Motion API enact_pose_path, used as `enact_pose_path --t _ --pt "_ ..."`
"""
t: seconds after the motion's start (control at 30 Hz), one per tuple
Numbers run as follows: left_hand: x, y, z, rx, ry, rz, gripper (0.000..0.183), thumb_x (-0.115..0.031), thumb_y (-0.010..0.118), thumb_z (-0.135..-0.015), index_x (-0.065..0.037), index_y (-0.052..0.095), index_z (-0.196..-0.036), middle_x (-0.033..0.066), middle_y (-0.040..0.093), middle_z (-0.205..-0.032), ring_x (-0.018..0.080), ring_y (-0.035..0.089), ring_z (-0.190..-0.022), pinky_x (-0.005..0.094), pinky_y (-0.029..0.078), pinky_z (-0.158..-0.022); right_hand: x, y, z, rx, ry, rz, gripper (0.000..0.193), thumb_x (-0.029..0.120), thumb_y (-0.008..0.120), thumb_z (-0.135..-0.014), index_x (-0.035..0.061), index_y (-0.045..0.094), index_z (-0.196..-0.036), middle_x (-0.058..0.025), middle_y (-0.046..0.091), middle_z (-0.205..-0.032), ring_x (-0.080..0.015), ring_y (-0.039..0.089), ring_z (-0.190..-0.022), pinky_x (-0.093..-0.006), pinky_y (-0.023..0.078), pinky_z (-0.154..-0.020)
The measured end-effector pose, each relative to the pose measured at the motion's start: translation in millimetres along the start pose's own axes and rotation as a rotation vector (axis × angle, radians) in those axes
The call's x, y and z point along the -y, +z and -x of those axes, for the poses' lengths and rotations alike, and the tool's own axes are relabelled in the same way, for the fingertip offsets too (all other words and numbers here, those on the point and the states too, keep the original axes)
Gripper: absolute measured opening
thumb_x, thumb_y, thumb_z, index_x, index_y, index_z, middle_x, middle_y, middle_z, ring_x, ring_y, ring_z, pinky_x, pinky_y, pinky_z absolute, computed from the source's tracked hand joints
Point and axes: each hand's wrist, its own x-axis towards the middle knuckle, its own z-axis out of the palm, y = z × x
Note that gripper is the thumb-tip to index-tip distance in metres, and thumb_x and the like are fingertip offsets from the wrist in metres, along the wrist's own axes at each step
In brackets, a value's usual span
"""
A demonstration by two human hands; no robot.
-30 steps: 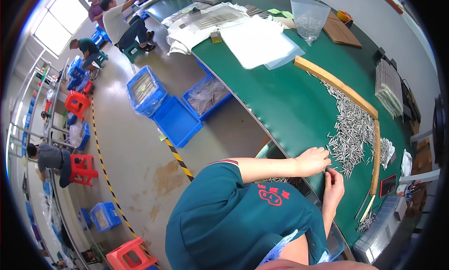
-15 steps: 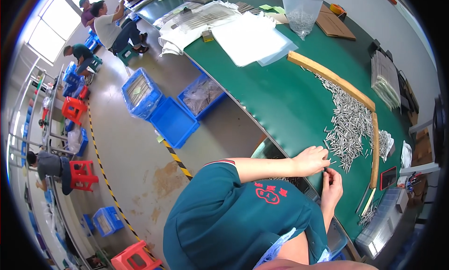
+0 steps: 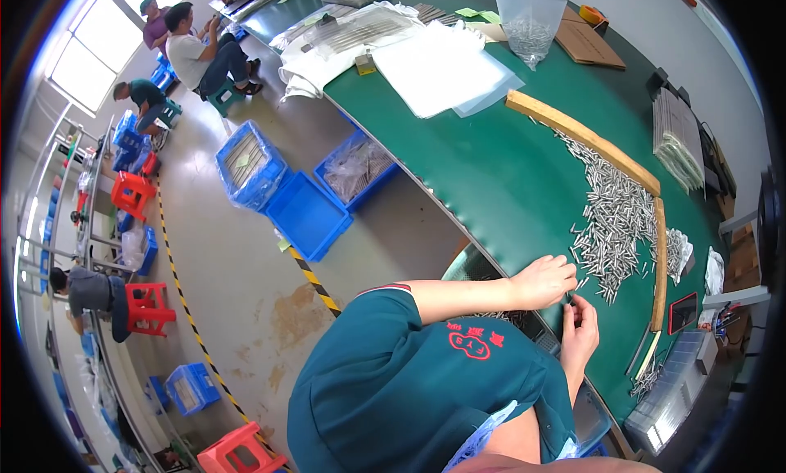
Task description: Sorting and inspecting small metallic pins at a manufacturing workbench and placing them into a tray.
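My left hand is closed, its fingertips pinched together just above the table's near edge. Facing it, my right hand is closed too, thumb and fingers bent towards the left fingertips. A tiny dark thing shows between the two hands, too small to name. Just beyond the fingers spreads a large heap of small silvery metal pins, with a few loose ones at its near side. Two wooden bars border the heap on its far side. The table top is green.
A clear bag of metal parts and white sheets lie farther left on the table. Clear plastic boxes stand at the right, near a red-edged phone. Blue crates rest on the floor. Several people sit or stand farther off.
My hands stay together at nearly the same place, with only slight finger movement. The whole view has shifted slightly. A seated person in white in the background has lowered their hands.
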Motion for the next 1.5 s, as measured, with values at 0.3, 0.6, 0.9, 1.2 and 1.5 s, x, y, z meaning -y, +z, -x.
enact_pose_path --t 0.3,0.6,0.9,1.2,1.5 --pt "-3 -8 1 0.014 -0.021 0.023 0.032 -0.012 0.063 -0.069 -0.007 0.055 -0.100 0.0030 0.051 -0.086 0.0206 0.049 -0.084 0.0324 0.041 -0.071 3 5 -2 -0.017 -0.078 0.026 0.020 0.008 0.062 -0.082 0.0052 0.062 -0.101 -0.0040 0.057 -0.082 -0.0144 0.056 -0.066 -0.0271 0.047 -0.062" --pt "-4 -15 5 0.028 0.007 0.077 0.040 -0.011 0.063 -0.071 -0.006 0.053 -0.110 0.0039 0.052 -0.088 0.0213 0.050 -0.085 0.0329 0.041 -0.073 9 7 -6 -0.014 -0.088 0.047 0.025 0.009 0.065 -0.079 0.0049 0.061 -0.104 -0.0057 0.058 -0.089 -0.0159 0.057 -0.066 -0.0285 0.047 -0.061" --pt "-1 -14 15 -0.032 -0.085 0.032 0.023 -0.011 0.061 -0.073 -0.006 0.054 -0.094 0.0051 0.050 -0.089 0.0223 0.050 -0.084 0.0339 0.040 -0.073 15 9 -13 0.033 -0.125 0.053 0.017 0.008 0.064 -0.079 0.0054 0.063 -0.096 -0.0065 0.059 -0.091 -0.0178 0.058 -0.069 -0.0297 0.047 -0.064" --pt "-6 -19 14 0.016 -0.070 -0.033 0.012 -0.013 0.062 -0.073 -0.007 0.055 -0.081 0.0049 0.049 -0.081 0.0218 0.049 -0.080 0.0338 0.040 -0.068 13 3 -11 0.034 -0.161 0.054 0.014 0.004 0.063 -0.079 0.0033 0.063 -0.093 -0.0065 0.059 -0.089 -0.0169 0.059 -0.070 -0.0272 0.047 -0.065" --pt "-6 -19 15 0.013 -0.038 -0.040 0.006 -0.013 0.059 -0.073 -0.009 0.055 -0.075 0.0036 0.048 -0.077 0.0200 0.049 -0.078 0.0324 0.039 -0.067 13 3 -11 0.031 -0.158 0.065 0.009 0.005 0.065 -0.078 0.0020 0.061 -0.086 -0.0067 0.058 -0.082 -0.0171 0.058 -0.067 -0.0279 0.047 -0.062"
